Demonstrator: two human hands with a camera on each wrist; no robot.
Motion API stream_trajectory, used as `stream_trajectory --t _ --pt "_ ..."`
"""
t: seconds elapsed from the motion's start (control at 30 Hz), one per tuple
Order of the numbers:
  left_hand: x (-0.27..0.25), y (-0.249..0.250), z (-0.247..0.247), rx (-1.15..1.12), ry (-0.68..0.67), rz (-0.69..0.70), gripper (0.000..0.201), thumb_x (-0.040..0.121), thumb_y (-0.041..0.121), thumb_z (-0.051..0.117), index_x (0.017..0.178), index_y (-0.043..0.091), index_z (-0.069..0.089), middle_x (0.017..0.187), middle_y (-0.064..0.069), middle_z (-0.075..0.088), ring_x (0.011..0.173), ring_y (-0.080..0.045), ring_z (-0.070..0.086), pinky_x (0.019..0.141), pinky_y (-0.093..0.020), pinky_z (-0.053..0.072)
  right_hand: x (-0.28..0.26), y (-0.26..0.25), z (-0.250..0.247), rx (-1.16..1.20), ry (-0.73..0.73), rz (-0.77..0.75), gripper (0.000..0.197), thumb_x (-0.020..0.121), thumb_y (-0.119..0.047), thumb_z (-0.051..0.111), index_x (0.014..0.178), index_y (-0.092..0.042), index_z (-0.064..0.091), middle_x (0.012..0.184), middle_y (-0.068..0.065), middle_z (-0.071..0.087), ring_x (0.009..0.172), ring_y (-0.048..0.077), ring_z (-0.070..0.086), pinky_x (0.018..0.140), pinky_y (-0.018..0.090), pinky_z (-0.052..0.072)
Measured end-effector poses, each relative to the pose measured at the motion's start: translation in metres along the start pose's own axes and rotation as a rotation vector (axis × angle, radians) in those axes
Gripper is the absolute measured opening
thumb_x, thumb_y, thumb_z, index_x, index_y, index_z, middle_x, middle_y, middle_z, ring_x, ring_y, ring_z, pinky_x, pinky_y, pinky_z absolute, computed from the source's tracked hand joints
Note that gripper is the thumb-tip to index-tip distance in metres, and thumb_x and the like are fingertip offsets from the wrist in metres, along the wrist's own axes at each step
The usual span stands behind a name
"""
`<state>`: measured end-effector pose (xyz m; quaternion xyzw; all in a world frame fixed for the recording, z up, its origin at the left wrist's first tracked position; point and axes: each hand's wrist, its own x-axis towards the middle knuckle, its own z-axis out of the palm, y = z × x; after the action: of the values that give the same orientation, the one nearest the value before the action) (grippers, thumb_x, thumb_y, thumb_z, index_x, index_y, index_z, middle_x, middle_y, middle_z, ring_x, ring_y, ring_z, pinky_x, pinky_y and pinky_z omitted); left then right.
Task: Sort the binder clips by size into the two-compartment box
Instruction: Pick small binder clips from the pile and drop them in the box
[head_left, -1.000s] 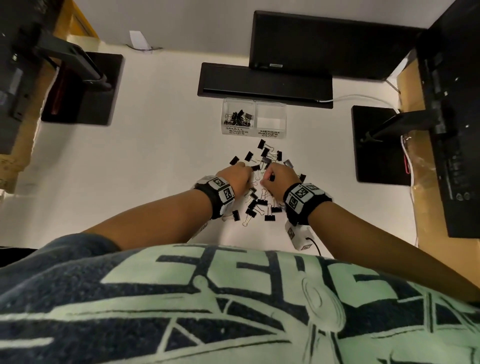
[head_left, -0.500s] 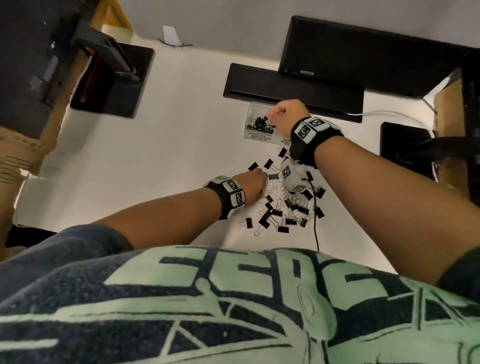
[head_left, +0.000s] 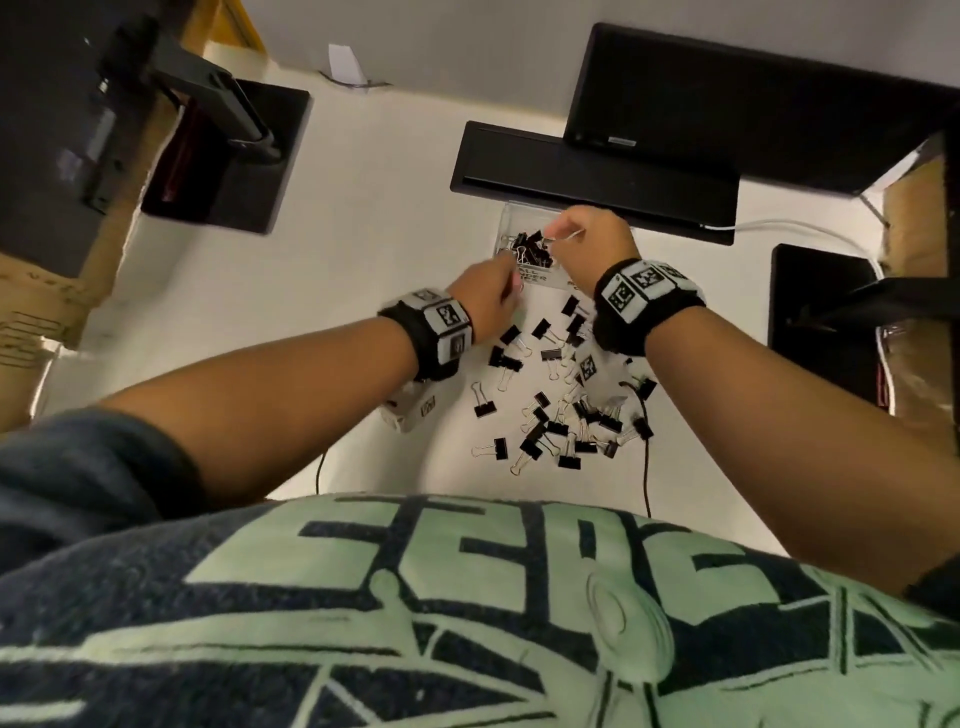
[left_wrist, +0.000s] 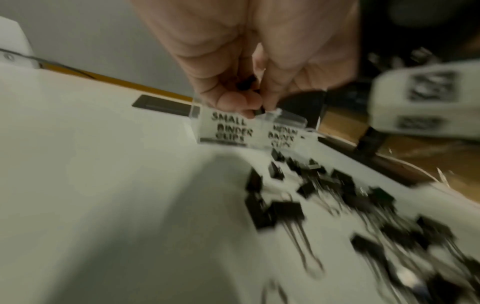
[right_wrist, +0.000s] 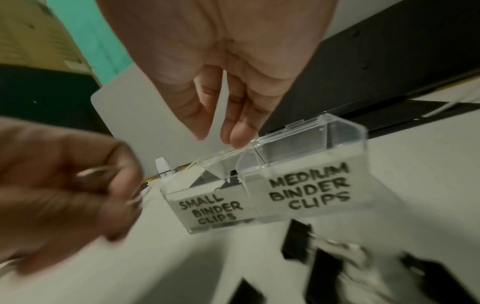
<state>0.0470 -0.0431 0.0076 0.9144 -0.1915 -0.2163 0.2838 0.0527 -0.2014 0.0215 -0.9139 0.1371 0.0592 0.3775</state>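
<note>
So the clear two-compartment box (head_left: 524, 278) is sitting upper middle of the head frame, long side running left to right across the surface (head_left: 363, 270), with the small-clip side on the left already holding clips. The right hand (head_left: 589, 241) is hovering right over it, fingers relaxed and apart, holding nothing by the look of it. The left hand (head_left: 485, 299) is coming in at the lower left, pinching a small clip (left_wrist: 245, 84). Loose clips (head_left: 550, 410) are lying lower in the frame.
</note>
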Motion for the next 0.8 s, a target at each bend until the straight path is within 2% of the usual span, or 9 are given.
stream_trajectory --t 0.07,0.13,0.23,0.3,0.4,0.53,0.6,0.73,0.8 --pt "0.016 0.003 -0.016 -0.017 0.081 -0.002 0.011 0.094 0.012 0.047 0.103 0.008 0.052 0.095 -0.007 0.062 0.082 -0.021 0.055 0.071 -0.027 0.044 -0.024 0.012 -0.003 -0.022 -0.041 0.012 0.017 0.087 -0.009 0.055 0.091 -0.017 0.069 0.103 -0.001 0.066 0.085 0.009 0.057 0.079 0.024 0.049" --pt "0.034 0.007 -0.027 -0.004 0.134 0.001 0.014 0.093 0.013 0.049 0.105 0.008 0.055 0.103 -0.009 0.065 0.09 -0.023 0.06 0.077 -0.03 0.046 -0.052 0.026 0.003 -0.075 -0.205 0.012 0.022 0.088 -0.006 0.052 0.09 -0.017 0.071 0.104 -0.001 0.067 0.081 0.006 0.057 0.074 0.018 0.047" --pt "0.058 0.016 -0.033 0.099 0.13 -0.026 0.015 0.094 0.012 0.05 0.106 0.009 0.057 0.107 -0.011 0.065 0.093 -0.026 0.061 0.073 -0.031 0.046 -0.087 0.045 0.02 -0.255 -0.468 -0.048 0.031 0.088 -0.003 0.049 0.103 -0.019 0.07 0.107 -0.002 0.062 0.095 0.01 0.054 0.087 0.025 0.047" --pt "0.069 0.02 -0.031 0.192 0.095 -0.05 0.017 0.093 0.01 0.051 0.108 0.009 0.059 0.112 -0.013 0.064 0.098 -0.029 0.062 0.076 -0.034 0.049 -0.099 0.055 0.03 -0.329 -0.556 -0.071 0.04 0.085 -0.001 0.05 0.115 -0.022 0.065 0.107 -0.001 0.054 0.105 0.015 0.051 0.089 0.026 0.044" --pt "0.078 0.023 -0.023 0.31 0.026 -0.048 0.022 0.092 0.009 0.054 0.112 0.006 0.061 0.118 -0.015 0.063 0.106 -0.033 0.06 0.085 -0.037 0.05 -0.106 0.062 0.038 -0.388 -0.558 -0.115 0.04 0.087 -0.004 0.052 0.121 -0.022 0.062 0.12 0.006 0.051 0.114 0.022 0.048 0.091 0.033 0.047" --pt "0.079 0.022 -0.014 0.341 -0.044 -0.049 0.028 0.09 0.008 0.055 0.118 0.009 0.06 0.128 -0.016 0.055 0.11 -0.033 0.059 0.087 -0.034 0.048 -0.108 0.065 0.042 -0.446 -0.558 -0.152 0.034 0.09 -0.011 0.053 0.122 -0.021 0.06 0.12 0.005 0.05 0.114 0.02 0.046 0.091 0.038 0.048" --pt "0.075 0.02 -0.012 0.272 -0.003 -0.036 0.033 0.09 0.012 0.058 0.122 0.013 0.055 0.136 -0.015 0.045 0.114 -0.032 0.056 0.089 -0.033 0.046 -0.109 0.065 0.042 -0.443 -0.538 -0.151 0.031 0.089 -0.011 0.054 0.119 -0.019 0.059 0.117 0.002 0.05 0.113 0.018 0.046 0.092 0.037 0.047" --pt "0.047 0.022 -0.004 0.191 0.146 0.047 0.03 0.088 0.019 0.06 0.117 0.014 0.056 0.128 -0.011 0.048 0.114 -0.027 0.051 0.092 -0.035 0.046 -0.111 0.065 0.041 -0.379 -0.447 -0.149 0.019 0.087 -0.01 0.058 0.106 -0.011 0.059 0.105 0.0 0.051 0.092 0.012 0.045 0.085 0.027 0.044" --pt "0.025 0.02 0.007 0.156 0.116 0.102 0.025 0.087 0.018 0.061 0.112 0.014 0.058 0.122 -0.008 0.049 0.11 -0.023 0.051 0.093 -0.03 0.043 -0.113 0.066 0.041 -0.313 -0.396 -0.111 0.01 0.086 -0.01 0.06 0.096 -0.01 0.06 0.092 -0.002 0.052 0.081 0.012 0.047 0.076 0.026 0.044"
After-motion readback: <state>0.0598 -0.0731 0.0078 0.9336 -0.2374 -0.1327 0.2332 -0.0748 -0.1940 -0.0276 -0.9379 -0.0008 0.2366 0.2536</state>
